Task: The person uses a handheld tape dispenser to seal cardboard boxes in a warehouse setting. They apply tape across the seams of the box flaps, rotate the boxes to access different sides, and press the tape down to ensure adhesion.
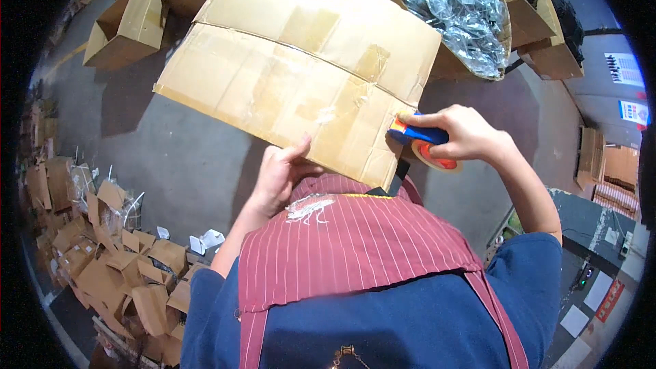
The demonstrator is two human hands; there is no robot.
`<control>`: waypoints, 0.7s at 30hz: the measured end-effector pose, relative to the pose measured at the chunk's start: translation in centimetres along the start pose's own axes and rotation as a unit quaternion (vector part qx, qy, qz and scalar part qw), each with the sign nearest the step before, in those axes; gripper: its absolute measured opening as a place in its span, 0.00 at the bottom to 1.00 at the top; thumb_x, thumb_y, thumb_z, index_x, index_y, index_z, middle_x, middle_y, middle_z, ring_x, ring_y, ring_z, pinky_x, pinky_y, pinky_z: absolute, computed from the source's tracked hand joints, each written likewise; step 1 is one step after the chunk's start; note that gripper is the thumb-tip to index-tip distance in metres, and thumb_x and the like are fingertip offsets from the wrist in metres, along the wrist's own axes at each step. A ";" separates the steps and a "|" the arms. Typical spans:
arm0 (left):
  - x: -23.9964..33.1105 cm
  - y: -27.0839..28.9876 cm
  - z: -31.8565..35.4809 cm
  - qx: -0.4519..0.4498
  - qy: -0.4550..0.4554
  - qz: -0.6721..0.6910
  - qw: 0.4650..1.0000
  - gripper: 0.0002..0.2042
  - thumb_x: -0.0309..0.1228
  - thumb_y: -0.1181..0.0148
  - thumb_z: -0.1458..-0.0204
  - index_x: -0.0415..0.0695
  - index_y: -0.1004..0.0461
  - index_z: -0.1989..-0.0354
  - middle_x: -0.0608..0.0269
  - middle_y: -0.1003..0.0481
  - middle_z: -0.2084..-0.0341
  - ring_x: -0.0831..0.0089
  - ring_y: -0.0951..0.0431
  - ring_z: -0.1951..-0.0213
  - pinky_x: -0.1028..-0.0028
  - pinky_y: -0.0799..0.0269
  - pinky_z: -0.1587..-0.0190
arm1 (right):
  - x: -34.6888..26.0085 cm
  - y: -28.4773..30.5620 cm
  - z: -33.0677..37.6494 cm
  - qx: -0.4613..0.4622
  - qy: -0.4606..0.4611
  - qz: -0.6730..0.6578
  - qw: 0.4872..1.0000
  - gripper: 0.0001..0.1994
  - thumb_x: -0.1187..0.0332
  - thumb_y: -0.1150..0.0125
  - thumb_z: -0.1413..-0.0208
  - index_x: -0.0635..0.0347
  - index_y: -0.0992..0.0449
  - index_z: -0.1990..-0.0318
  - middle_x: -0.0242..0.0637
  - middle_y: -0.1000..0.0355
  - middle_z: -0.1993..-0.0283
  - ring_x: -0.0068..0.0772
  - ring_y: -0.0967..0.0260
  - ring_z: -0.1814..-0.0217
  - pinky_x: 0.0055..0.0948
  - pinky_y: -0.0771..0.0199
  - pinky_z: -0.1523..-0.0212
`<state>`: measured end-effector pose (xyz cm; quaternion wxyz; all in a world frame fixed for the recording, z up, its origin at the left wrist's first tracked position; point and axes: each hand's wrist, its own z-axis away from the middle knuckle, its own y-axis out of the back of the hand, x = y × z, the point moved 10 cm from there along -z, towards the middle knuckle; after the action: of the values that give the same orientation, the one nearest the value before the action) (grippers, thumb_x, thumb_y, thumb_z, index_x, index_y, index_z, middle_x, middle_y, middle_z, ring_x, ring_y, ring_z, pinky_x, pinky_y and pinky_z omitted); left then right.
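A large cardboard box [273,85] is tilted in front of me, its flaps meeting along a seam and older brown tape patches on its face. My left hand [279,172] grips the near edge of the box, with the thumb on top and the fingers hidden underneath. In my right hand [465,135] is a blue and red tape dispenser [429,137], its head against the right edge of the box near the seam's end. A tape roll [437,157] shows below my fingers.
An open carton [130,31] stands on the floor at the far left. Cartons with clear plastic-wrapped goods [454,10] are at the far right. Many cardboard boxes [113,273] pile up at the lower left. A dark table [588,232] is on the right.
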<state>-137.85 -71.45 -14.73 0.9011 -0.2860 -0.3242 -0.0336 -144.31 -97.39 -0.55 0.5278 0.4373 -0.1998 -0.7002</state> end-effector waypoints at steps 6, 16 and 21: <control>5.3 -4.1 3.9 -0.221 0.111 -0.437 0.865 0.20 0.45 0.44 0.35 0.39 0.15 0.64 0.65 0.19 0.79 0.81 0.23 0.79 0.78 0.28 0.74 | 0.6 0.5 -0.6 0.007 0.005 -0.018 1.000 0.34 0.57 0.35 0.59 0.45 0.24 0.38 0.52 0.20 0.60 0.47 0.19 0.63 0.38 0.19 0.57; 8.6 -10.0 -4.1 -0.112 -0.340 -0.836 0.416 0.42 0.59 0.50 0.40 0.46 0.53 0.24 0.39 0.58 0.25 0.47 0.63 0.23 0.47 0.66 0.25 | 0.7 1.0 -0.3 0.050 -0.009 -0.052 0.997 0.33 0.54 0.35 0.58 0.42 0.24 0.38 0.53 0.22 0.67 0.50 0.21 0.68 0.39 0.22 0.61; 26.2 4.0 -10.7 0.150 -0.165 -0.846 0.484 0.40 0.58 0.48 0.42 0.37 0.43 0.31 0.40 0.43 0.30 0.49 0.45 0.28 0.41 0.59 0.29 | 0.9 1.1 -0.2 0.059 -0.015 -0.068 0.996 0.32 0.55 0.35 0.57 0.41 0.24 0.38 0.52 0.22 0.68 0.49 0.22 0.68 0.40 0.24 0.61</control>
<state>-110.20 -70.58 -7.65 0.3971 0.2653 -0.5531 -0.6827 -143.52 -98.53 -0.19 0.4494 0.4699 -0.2188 -0.7276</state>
